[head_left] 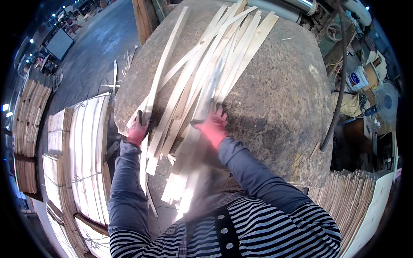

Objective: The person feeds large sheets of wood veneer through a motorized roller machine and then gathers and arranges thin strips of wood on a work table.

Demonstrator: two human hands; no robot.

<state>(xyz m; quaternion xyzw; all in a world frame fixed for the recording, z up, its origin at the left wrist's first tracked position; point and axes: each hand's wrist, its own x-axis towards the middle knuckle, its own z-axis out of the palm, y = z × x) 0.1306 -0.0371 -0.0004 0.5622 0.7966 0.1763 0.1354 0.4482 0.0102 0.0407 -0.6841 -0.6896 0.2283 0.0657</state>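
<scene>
Long pale wood strips [195, 79] lie in a loose, fanned bundle across a worn, rounded work surface [275, 94]. Both my hands wear red gloves with dark fingertips. My left hand [138, 130] is closed about a strip at the bundle's left side, its thumb crossing the wood; the inner side of the grip is hidden. Over the right part of the bundle, my right hand [214, 125] rests with fingers spread, thumb reaching left across the strips. Near ends of the strips hang toward my body, some blurred and glaring in bright light.
Tied stacks of pale boards [88, 150] stand at left, with another stack [29, 124] farther out. Upright thin sheets [344, 206] are at lower right. A dark curved bar [340, 90] passes the surface's right edge, near a white bucket [357, 79]. A wooden post [144, 19] stands behind.
</scene>
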